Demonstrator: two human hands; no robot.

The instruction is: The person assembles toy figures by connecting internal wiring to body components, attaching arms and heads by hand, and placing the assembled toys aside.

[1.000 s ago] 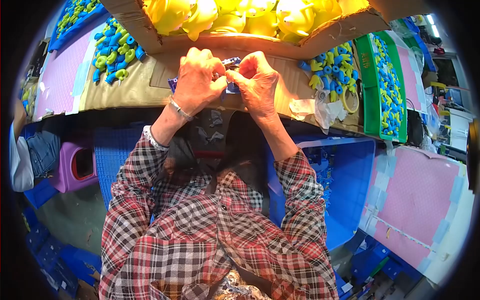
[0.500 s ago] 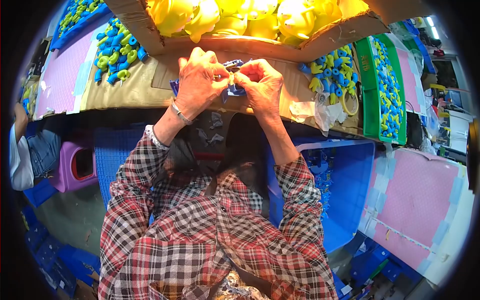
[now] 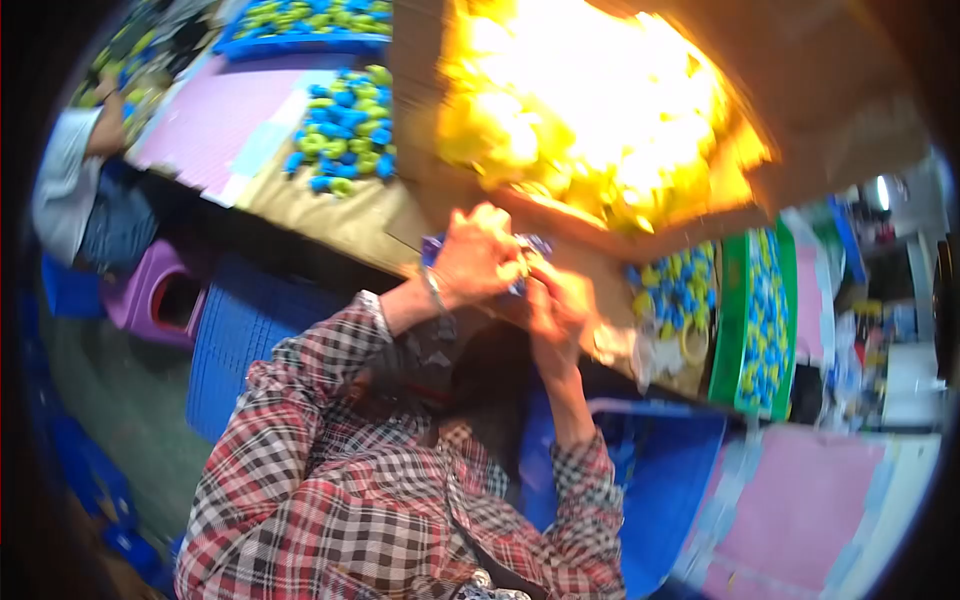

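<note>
My left hand (image 3: 475, 255) and my right hand (image 3: 558, 303) meet at the table's front edge, below the cardboard box. Both are closed, their fingertips pinched together around something small and yellowish that blur keeps me from naming. Dark blue-purple pieces (image 3: 432, 246) show behind and beside my left hand; whether they are held or lie on the table I cannot tell. A bracelet circles my left wrist.
Bright yellow figures (image 3: 560, 150) fill a cardboard box (image 3: 590, 225), glaring under strong light. Blue and yellow-green parts (image 3: 345, 130) lie in a left pile, a right pile (image 3: 675, 290) and a green tray (image 3: 728, 330). A blue tub (image 3: 675, 480) stands below. Another person (image 3: 75, 190) sits left.
The whole view has turned and tilted, so table and box appear slanted and more of the box shows. My hands remain together, fingertips still pinched; the picture is now blurred.
</note>
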